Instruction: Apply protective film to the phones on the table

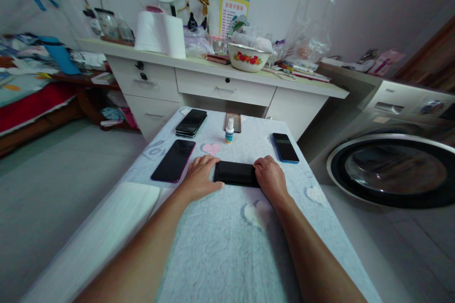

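A black smartphone point(236, 173) lies sideways on the cloth-covered table in front of me. My left hand point(202, 177) is at its left end, thumb at the near corner and fingers at the far corner. On the right end, the curled fingers of my right hand point(269, 173) close over the phone's edge; the fingertips are partly hidden. Beyond the phone stands a small white spray bottle point(229, 131) with a blue and yellow label. A larger phone with a pink-red edge point(173, 160) lies left of my left hand. To the right is a blue-edged phone point(285, 147).
A stack of phones point(192, 122) sits at the table's far left, and a clear phone case point(236, 122) behind the bottle. A folded white cloth point(131, 208) lies along the left edge. Beyond stands a white desk point(227, 87); a washing machine point(398, 151) is at right.
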### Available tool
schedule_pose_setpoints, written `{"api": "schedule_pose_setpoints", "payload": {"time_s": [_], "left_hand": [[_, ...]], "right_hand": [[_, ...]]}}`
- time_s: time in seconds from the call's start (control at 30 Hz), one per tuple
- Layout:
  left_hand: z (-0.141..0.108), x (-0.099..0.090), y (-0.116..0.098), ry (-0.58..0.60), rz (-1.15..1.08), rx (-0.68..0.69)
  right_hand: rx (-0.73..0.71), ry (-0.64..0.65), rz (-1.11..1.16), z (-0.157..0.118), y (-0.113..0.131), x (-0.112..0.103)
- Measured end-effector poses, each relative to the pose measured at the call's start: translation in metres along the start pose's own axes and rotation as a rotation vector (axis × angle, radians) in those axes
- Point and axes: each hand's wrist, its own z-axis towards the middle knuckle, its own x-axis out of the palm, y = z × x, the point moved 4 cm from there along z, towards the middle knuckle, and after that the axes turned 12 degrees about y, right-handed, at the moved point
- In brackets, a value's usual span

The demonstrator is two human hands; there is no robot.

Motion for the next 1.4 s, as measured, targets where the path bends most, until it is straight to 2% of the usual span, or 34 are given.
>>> {"api": "schedule_pose_setpoints", "payload": {"time_s": [0.33, 0.6, 1.4], "left_hand": [[-0.0009, -0.0013, -0.0027, 0.02, 0.001, -0.015], [0.0, 0.0008, 0.0002, -0.001, 0.007, -0.009], [-0.001, -0.0014, -0.003, 0.02, 0.007, -0.022]], "right_hand": [[-0.049, 0.015, 0.024, 0.0009, 0.0028, 0.0044], [-0.031, 0.037, 0.019, 0.0006, 0.0018, 0.0038], [-0.08, 0.001, 0.08, 0.0005, 0.0019, 0.0044]]}}
